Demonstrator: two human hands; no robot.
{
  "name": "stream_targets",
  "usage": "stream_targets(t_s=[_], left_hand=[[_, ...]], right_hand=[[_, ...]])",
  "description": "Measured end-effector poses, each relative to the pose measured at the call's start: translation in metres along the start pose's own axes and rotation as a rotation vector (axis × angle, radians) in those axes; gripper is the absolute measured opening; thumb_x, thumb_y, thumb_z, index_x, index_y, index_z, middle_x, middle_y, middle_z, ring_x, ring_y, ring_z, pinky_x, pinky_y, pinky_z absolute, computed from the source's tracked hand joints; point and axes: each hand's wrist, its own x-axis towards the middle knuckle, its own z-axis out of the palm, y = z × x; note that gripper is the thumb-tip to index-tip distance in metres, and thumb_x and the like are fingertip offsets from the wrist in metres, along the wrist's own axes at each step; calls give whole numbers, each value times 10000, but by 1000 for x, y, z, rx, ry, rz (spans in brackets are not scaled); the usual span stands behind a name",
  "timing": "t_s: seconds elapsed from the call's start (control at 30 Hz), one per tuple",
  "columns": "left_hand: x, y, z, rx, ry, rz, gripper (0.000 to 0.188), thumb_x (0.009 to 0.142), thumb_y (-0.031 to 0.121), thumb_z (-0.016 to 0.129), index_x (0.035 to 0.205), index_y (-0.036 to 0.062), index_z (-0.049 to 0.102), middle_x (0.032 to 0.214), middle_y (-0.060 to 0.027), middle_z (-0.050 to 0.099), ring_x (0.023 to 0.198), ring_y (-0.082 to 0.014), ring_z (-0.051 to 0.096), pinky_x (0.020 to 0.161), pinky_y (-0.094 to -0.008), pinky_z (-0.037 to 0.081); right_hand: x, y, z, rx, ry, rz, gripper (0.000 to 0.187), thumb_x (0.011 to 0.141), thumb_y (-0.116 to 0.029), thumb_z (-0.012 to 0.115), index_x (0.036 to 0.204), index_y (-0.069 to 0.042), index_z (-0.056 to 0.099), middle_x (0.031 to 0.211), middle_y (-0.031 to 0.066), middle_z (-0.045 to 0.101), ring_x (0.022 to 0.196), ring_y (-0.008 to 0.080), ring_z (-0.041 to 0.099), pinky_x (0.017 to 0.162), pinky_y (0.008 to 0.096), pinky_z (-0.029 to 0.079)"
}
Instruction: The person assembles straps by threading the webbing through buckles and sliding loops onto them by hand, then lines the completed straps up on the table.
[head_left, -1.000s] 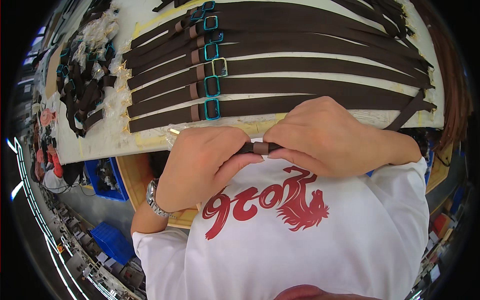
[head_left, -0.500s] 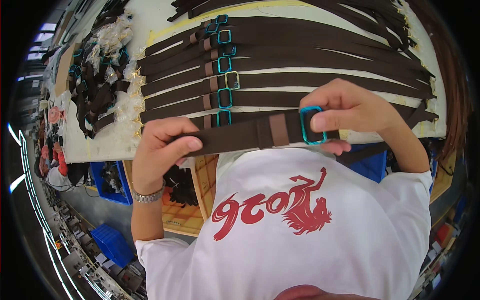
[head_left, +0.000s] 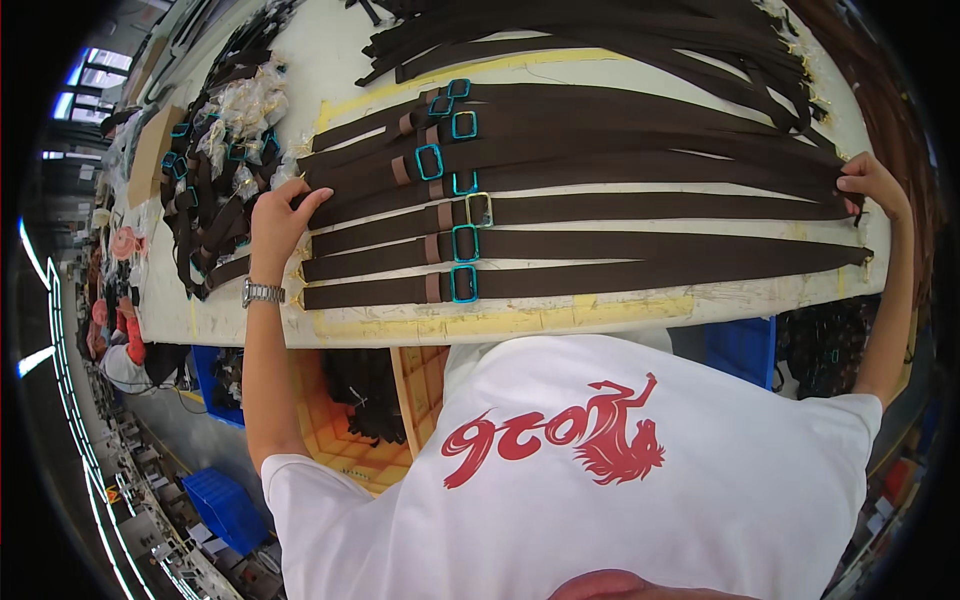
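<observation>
A long dark brown webbing strap (head_left: 362,178) is stretched across the table over a row of similar straps. Its rectangular buckle (head_left: 428,162) has a blue-green covering, and a lighter brown keeper loop (head_left: 400,170) sits just left of it. My left hand (head_left: 283,222) pinches the strap's left end between thumb and fingers. Far to the right, my right hand (head_left: 874,186) is closed on the other end, its fingertips partly hidden. Nearer to me, several straps lie side by side with buckles roughly lined up, one buckle (head_left: 479,209) pale gold.
More dark straps (head_left: 600,30) are piled at the table's far side. To the left lies a heap of straps and clear plastic wrapping (head_left: 240,110) beside a cardboard piece (head_left: 155,155). Under the near table edge (head_left: 540,318) stand orange crates (head_left: 400,390) and blue bins (head_left: 740,350).
The strap has gone from in front of my chest to the table, laid over the row. My hands have spread far apart, the right one leaving the buckle for the strap's end.
</observation>
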Motion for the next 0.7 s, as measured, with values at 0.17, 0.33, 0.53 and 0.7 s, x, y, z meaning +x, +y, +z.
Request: stream_targets(t_s=[0.17,0.33,0.53,0.7], left_hand=[[13,0,25,86,-35,-6,469,882,448,883,864,17,697,686,-166,640,630,-347,621,607,-427,468],[6,18,33,74,17,-4,409,881,384,886,924,27,692,877,-140,727,820,-355,686,703,-442,512],[-4,38,24,280,314,304,196,922,114,800,1072,42,696,1181,-120,723,1130,-361,656,1002,-477,487],[-25,105,26,95,318,309,158,913,17,761,1061,17,706,1237,-142,699,1197,-384,643,1025,-496,512]], right_hand=[[47,133,-74,-314,303,24,363,919,-278,862,788,3,673,614,23,605,539,121,596,512,301,444],[77,110,-39,-722,526,168,401,877,-319,901,979,2,685,929,178,744,897,282,723,788,419,538],[94,-39,36,-1080,820,-86,283,896,-282,842,945,-30,722,990,189,760,993,416,727,831,529,560],[181,-197,141,-766,788,-979,171,953,-179,763,1056,-66,687,981,106,682,984,345,672,848,465,551]])
